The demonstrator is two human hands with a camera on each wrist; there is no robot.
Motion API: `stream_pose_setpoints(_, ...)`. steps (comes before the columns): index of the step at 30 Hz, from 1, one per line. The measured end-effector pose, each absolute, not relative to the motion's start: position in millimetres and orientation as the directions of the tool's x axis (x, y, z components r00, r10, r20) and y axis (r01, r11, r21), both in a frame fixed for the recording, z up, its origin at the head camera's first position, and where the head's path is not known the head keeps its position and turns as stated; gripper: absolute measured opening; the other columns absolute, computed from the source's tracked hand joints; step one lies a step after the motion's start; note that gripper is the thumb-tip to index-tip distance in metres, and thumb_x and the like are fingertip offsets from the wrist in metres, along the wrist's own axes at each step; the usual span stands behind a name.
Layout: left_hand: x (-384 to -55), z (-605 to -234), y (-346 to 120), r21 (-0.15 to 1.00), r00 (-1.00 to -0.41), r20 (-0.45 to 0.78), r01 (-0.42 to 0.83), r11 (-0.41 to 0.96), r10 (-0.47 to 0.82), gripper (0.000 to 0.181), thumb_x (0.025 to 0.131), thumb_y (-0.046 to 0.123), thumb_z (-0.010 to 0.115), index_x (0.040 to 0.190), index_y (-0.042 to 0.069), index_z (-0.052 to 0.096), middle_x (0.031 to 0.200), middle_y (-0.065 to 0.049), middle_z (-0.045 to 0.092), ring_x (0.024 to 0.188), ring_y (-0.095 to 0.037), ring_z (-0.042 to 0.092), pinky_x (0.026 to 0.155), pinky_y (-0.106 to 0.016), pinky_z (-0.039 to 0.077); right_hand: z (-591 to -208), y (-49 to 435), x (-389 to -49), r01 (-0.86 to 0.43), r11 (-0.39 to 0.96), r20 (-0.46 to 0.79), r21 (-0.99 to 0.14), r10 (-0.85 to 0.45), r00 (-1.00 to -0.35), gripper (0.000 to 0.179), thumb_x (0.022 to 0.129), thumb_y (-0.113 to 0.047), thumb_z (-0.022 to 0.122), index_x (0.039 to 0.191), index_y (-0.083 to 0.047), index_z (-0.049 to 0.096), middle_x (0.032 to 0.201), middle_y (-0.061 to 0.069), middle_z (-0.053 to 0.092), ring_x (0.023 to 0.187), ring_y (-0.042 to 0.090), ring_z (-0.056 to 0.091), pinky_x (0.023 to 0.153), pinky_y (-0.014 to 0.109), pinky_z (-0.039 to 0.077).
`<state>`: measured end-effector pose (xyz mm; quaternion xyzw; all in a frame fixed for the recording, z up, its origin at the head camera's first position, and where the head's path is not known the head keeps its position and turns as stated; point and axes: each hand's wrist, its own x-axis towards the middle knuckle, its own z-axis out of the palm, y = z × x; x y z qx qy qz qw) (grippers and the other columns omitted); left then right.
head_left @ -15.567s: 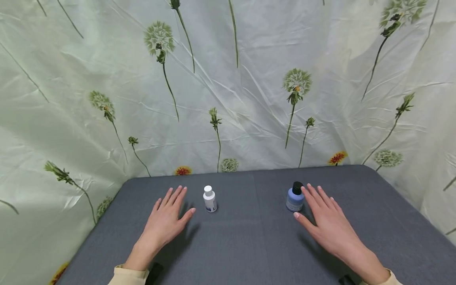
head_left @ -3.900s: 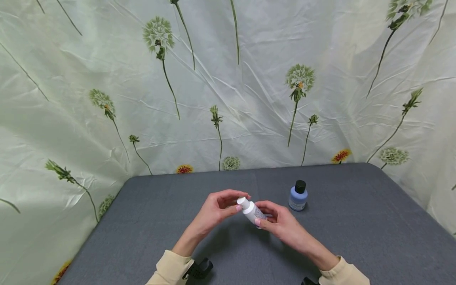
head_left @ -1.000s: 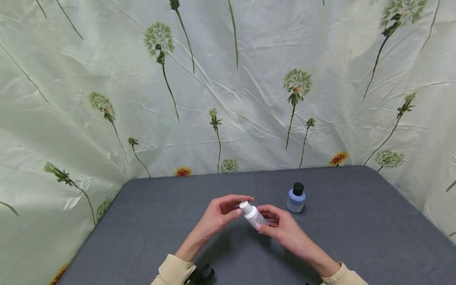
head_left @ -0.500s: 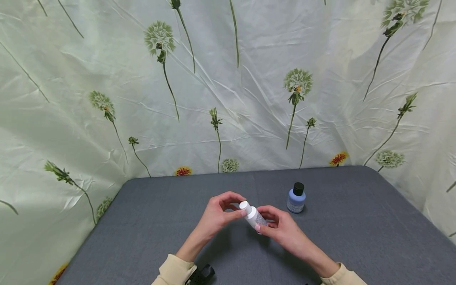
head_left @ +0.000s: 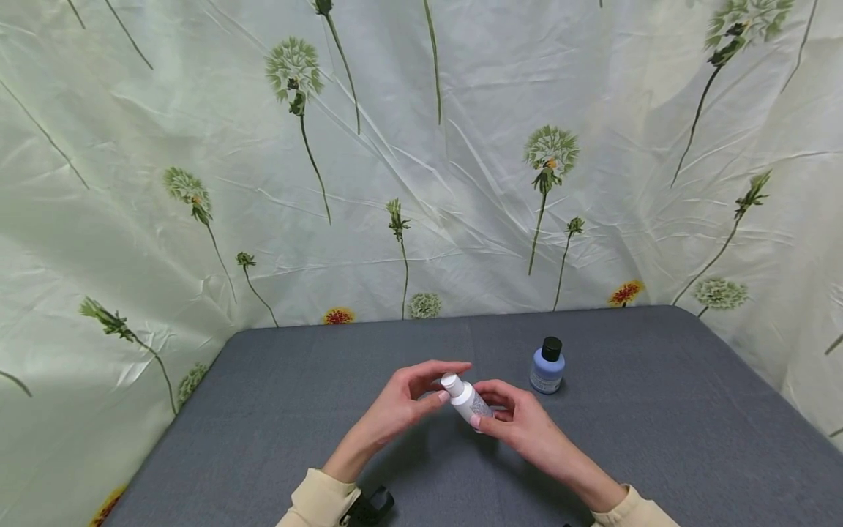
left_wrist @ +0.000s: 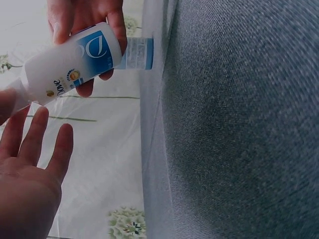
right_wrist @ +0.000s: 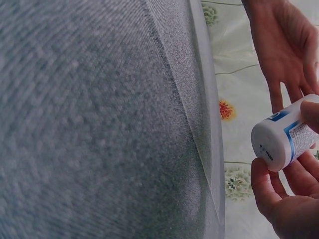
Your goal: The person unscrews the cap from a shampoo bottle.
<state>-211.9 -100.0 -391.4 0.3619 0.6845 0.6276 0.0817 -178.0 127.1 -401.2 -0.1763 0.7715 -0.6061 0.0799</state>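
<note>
A small white Dove lotion bottle [head_left: 469,402] is tilted above the table, its white cap [head_left: 452,383] pointing up and to the left. My right hand [head_left: 527,419] grips the body between thumb and fingers; the right wrist view shows its round base [right_wrist: 269,148]. At the cap, my left hand [head_left: 394,404] has its thumb against the side, while the index finger stretches out past the top. In the left wrist view the other left fingers [left_wrist: 61,152] are spread and hold nothing. The label [left_wrist: 94,52] faces that camera.
A blue bottle [head_left: 548,373] with a black cap stands upright on the grey cloth-covered table [head_left: 316,366], right of the hands. A pale curtain [head_left: 461,161] with dandelion prints hangs behind the table. A black wrist device [head_left: 370,506] sits below the left sleeve.
The white bottle, upright on the table at first, is now held in the air. Half a second ago the left fingers pinched the cap; now the index finger has straightened away from it.
</note>
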Motion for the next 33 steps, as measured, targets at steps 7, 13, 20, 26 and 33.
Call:
stream_pose_setpoints(7, -212.5, -393.1, -99.0, 0.932, -0.779, 0.292, 0.363, 0.019, 0.554, 0.032, 0.095, 0.004, 0.064, 0.127, 0.009, 0.064, 0.123, -0.006, 0.065, 0.112, -0.023, 0.059, 0.093, -0.044, 0.047, -402.6, 127.8, -178.4, -0.157, 0.177, 0.081, -0.972, -0.377, -0.923, 0.046, 0.091, -0.018, 0.072, 0.129, 0.003, 0.056, 0.123, 0.015, 0.061, 0.111, 0.026, 0.059, 0.084, 0.03, 0.053)
stream_pose_setpoints(13, -214.2, -392.8, -97.9, 0.924, -0.809, 0.302, 0.378, 0.053, 0.504, 0.027, 0.09, 0.009, 0.073, 0.116, 0.01, 0.068, 0.113, -0.004, 0.068, 0.103, -0.03, 0.059, 0.09, -0.046, 0.049, -404.2, 127.6, -179.2, -0.166, 0.186, 0.085, -0.968, -0.377, -0.922, 0.043, 0.09, -0.018, 0.073, 0.126, 0.0, 0.058, 0.119, 0.014, 0.063, 0.106, 0.026, 0.06, 0.082, 0.029, 0.054)
stream_pose_setpoints(20, -215.1, -395.6, -99.4, 0.932, -0.837, 0.281, 0.354, 0.073, 0.47, 0.029, 0.085, 0.013, 0.078, 0.112, 0.012, 0.069, 0.112, -0.006, 0.068, 0.098, -0.033, 0.06, 0.086, -0.049, 0.05, -405.7, 127.7, -179.5, -0.184, 0.185, 0.097, -0.965, -0.402, -0.911, 0.04, 0.091, -0.018, 0.073, 0.124, -0.001, 0.059, 0.119, 0.014, 0.063, 0.104, 0.026, 0.061, 0.082, 0.029, 0.053)
stream_pose_setpoints(26, -216.0, -397.6, -100.7, 0.923, -0.823, 0.305, 0.379, 0.062, 0.479, 0.038, 0.085, 0.01, 0.078, 0.121, 0.013, 0.067, 0.118, -0.009, 0.066, 0.107, -0.023, 0.06, 0.09, -0.046, 0.048, -406.3, 128.4, -179.8, -0.183, 0.184, 0.097, -0.966, -0.398, -0.912, 0.04, 0.091, -0.018, 0.073, 0.125, -0.002, 0.059, 0.119, 0.014, 0.063, 0.104, 0.026, 0.061, 0.082, 0.029, 0.053)
stream_pose_setpoints(33, -216.3, -395.3, -102.9, 0.919, -0.756, 0.342, 0.392, -0.032, 0.558, 0.039, 0.093, 0.006, 0.067, 0.132, 0.01, 0.061, 0.131, -0.013, 0.06, 0.12, -0.024, 0.056, 0.095, -0.045, 0.046, -405.6, 128.5, -179.7, -0.182, 0.197, 0.092, -0.963, -0.395, -0.914, 0.041, 0.091, -0.02, 0.073, 0.125, -0.002, 0.059, 0.12, 0.013, 0.063, 0.107, 0.026, 0.061, 0.083, 0.03, 0.053)
